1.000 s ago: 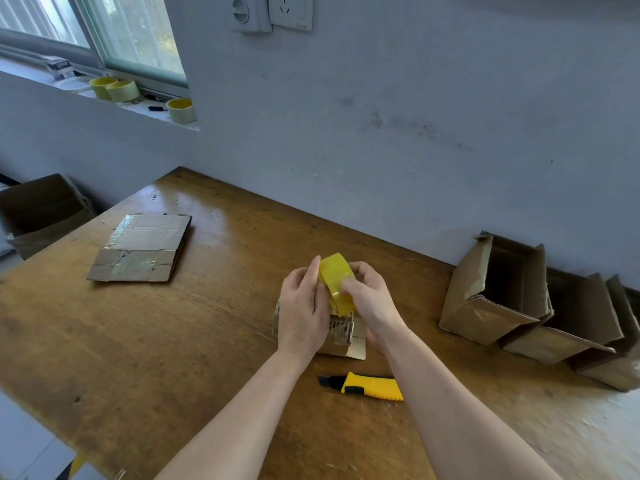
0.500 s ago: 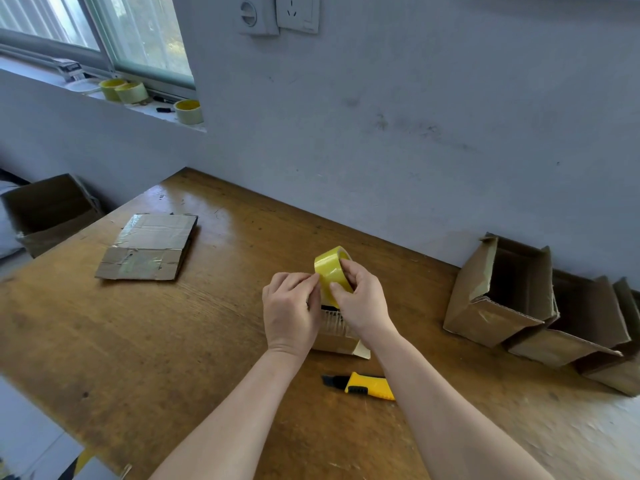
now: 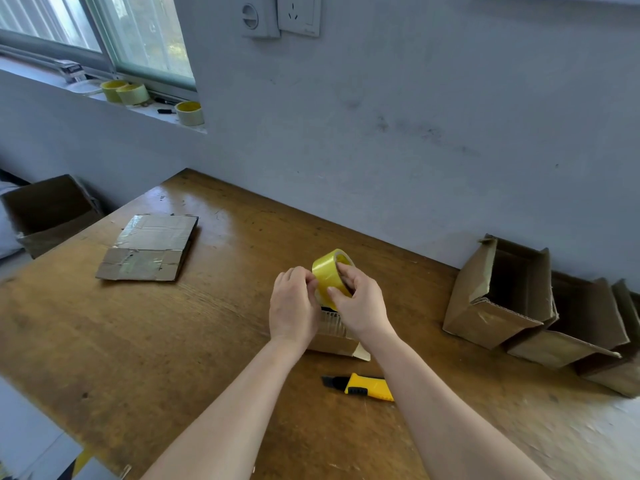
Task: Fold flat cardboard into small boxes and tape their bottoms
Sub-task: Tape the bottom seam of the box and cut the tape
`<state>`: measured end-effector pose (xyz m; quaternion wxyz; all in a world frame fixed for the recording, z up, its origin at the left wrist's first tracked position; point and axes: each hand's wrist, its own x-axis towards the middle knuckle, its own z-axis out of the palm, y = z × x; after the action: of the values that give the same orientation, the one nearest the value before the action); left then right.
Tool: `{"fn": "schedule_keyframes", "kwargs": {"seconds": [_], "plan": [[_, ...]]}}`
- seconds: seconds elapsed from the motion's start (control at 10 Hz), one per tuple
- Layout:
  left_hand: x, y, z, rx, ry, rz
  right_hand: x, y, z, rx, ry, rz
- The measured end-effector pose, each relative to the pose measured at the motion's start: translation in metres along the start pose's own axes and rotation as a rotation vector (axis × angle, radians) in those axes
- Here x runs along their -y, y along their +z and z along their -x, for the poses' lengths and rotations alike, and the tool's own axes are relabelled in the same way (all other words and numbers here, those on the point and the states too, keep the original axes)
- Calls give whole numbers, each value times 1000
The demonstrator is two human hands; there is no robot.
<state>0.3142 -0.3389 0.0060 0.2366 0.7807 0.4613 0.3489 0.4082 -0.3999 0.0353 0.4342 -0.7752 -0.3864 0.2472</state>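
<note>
The right hand (image 3: 360, 306) holds a yellow tape roll (image 3: 327, 275) just above the small cardboard box (image 3: 334, 341). Its grip is closed around the roll, with the thumb on the outer face and the fingers reaching into the core. The left hand (image 3: 294, 306) has curled fingers that pinch at the roll's outer face on the left; whether a loose tape end sits in that grip cannot be told. The small cardboard box rests on the wooden tabletop (image 3: 138, 341), mostly hidden under both hands. A yellow utility knife (image 3: 363, 388) lies just in front of the box, apart from it. A flattened, taped cardboard piece (image 3: 149, 249) lies well to the left of the box. A row of open folded boxes (image 3: 498, 296) stands well to its right, along the wall.
</note>
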Motion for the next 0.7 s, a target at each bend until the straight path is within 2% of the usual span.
{"fn": "schedule_keyframes", "kwargs": {"seconds": [0.2, 0.3, 0.4, 0.5, 0.7], "plan": [[-1, 1, 9, 5, 27, 39, -2, 2, -2, -4, 12, 33], [1, 0, 9, -87, 80, 97, -2, -1, -4, -24, -9, 88], [9, 0, 6, -65, 46, 183, 0, -3, -5, -18, -38, 108], [10, 1, 8, -17, 36, 170, 1, -1, -4, -16, -39, 92], [2, -3, 3, -53, -32, 202, 0, -1, -3, -11, -52, 83]]}}
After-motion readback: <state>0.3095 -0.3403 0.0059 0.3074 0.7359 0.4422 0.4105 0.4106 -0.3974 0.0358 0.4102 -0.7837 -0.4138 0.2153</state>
